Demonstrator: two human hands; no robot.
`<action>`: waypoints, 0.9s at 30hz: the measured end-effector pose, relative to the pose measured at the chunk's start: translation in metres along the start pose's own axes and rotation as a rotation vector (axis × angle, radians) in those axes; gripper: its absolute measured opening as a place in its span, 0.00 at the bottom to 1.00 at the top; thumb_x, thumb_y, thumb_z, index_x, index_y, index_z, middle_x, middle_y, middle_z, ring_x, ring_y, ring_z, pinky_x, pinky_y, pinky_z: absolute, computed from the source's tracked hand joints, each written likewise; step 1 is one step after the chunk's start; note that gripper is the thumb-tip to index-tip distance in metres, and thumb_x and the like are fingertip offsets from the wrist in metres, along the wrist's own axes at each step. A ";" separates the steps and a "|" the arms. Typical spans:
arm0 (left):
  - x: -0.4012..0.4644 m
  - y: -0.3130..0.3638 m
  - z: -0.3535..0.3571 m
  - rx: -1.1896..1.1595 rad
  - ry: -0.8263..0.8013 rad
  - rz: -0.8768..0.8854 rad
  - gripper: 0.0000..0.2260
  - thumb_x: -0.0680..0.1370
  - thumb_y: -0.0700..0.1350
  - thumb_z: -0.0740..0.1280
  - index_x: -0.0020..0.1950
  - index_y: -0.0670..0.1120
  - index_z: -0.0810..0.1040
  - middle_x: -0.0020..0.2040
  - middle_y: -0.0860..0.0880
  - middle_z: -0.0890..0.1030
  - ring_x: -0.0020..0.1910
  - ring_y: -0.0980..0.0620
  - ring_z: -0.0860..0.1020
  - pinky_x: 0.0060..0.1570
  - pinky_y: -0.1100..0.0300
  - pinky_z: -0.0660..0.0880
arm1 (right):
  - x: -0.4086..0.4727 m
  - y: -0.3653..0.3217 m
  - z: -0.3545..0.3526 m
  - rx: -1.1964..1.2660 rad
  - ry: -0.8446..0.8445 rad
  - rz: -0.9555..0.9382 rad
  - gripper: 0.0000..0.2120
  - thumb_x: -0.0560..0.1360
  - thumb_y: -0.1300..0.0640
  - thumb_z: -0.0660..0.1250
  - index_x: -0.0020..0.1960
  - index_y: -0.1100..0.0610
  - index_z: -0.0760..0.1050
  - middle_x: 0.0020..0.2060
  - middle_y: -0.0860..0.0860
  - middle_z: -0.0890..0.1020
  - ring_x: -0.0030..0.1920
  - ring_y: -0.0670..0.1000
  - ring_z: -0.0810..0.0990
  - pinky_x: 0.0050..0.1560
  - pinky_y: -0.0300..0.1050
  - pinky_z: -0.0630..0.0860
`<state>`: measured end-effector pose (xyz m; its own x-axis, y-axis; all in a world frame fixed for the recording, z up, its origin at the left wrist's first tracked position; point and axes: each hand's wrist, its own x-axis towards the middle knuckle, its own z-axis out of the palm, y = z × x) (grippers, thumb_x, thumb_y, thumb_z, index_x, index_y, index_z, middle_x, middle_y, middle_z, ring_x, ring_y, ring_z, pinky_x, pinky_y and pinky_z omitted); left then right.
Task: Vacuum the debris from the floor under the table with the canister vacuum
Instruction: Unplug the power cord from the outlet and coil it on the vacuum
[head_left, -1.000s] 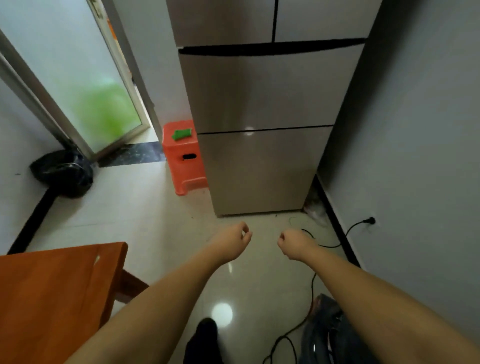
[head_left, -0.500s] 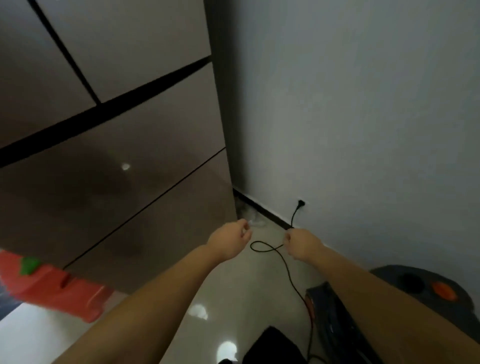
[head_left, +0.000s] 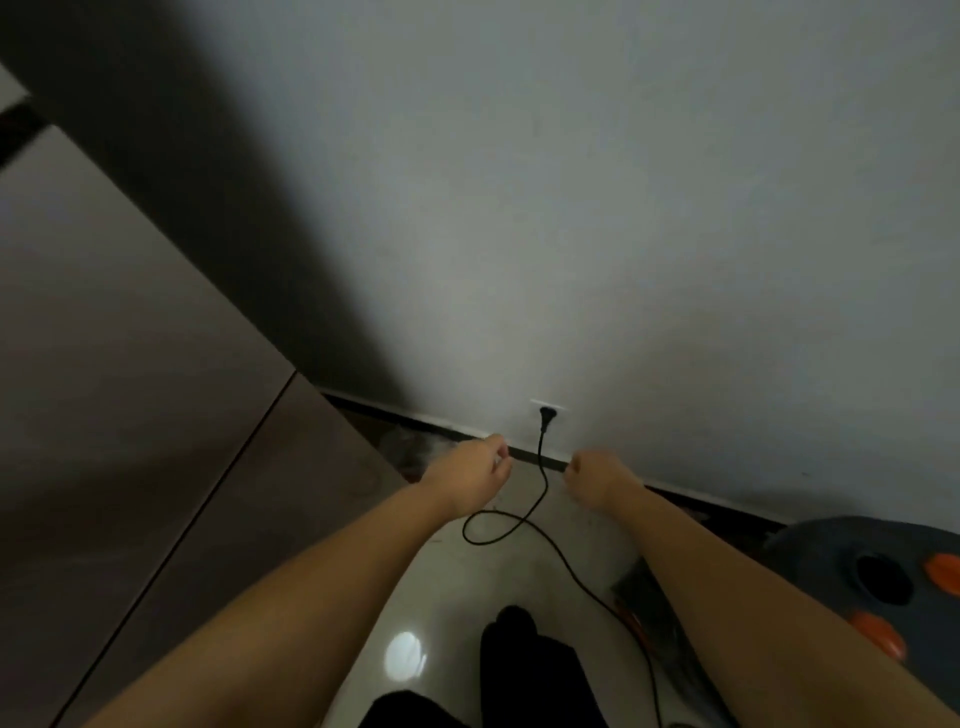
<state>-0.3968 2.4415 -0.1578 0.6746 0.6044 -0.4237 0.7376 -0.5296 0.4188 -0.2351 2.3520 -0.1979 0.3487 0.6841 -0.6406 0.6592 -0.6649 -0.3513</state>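
Low on the grey wall (head_left: 675, 208) in front of you, a black plug (head_left: 545, 414) sits in a white socket (head_left: 548, 406) just above the dark skirting (head_left: 691, 493). From it the black cord (head_left: 540, 467) drops to the pale glossy floor (head_left: 452, 597), makes one loose loop between your forearms and runs on toward the lower right, where it passes beside a dark foot (head_left: 511, 639).

Your left hand (head_left: 470, 475) is stretched out to the left of the cord, fingers curled in on themselves — it grips nothing that you can see, and it is near the cord but apart from it. Your right hand (head_left: 597, 475) is held out to the right of the cord, likewise balled loosely with nothing in it. Both hands hover at about the same height, just in front of the skirting, with the cord hanging between them.

The canister vacuum (head_left: 872, 582) stands on the floor at the right edge, beyond your right forearm — a dark grey rounded body with a round black opening on top and orange buttons (head_left: 878, 634) beside it. The tall brownish refrigerator (head_left: 130, 389) fills the left side, close to the wall corner, and something pale and crumpled lies blurred at its foot.
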 end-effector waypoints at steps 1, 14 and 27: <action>0.018 -0.007 0.004 0.014 0.004 0.012 0.12 0.81 0.50 0.57 0.58 0.44 0.73 0.53 0.45 0.80 0.51 0.45 0.77 0.48 0.54 0.73 | 0.016 0.002 0.003 0.032 -0.004 0.021 0.17 0.81 0.53 0.55 0.59 0.63 0.75 0.58 0.60 0.79 0.57 0.59 0.77 0.55 0.47 0.73; 0.271 -0.141 0.157 0.551 0.499 0.741 0.14 0.74 0.43 0.59 0.53 0.43 0.81 0.51 0.45 0.83 0.52 0.45 0.81 0.60 0.49 0.71 | 0.254 0.040 0.120 0.511 0.267 0.191 0.22 0.84 0.52 0.49 0.62 0.66 0.72 0.59 0.64 0.77 0.59 0.60 0.76 0.57 0.47 0.70; 0.404 -0.192 0.186 1.255 0.865 0.826 0.56 0.68 0.58 0.72 0.75 0.47 0.30 0.74 0.46 0.26 0.73 0.47 0.28 0.68 0.40 0.28 | 0.370 0.046 0.159 1.171 0.484 0.078 0.20 0.82 0.43 0.50 0.43 0.56 0.69 0.36 0.53 0.73 0.31 0.49 0.68 0.29 0.42 0.65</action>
<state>-0.2605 2.6765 -0.5585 0.9553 -0.1467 0.2568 0.0884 -0.6872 -0.7211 -0.1815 2.5268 -0.5594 0.7298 0.5064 -0.4593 -0.2686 -0.4054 -0.8738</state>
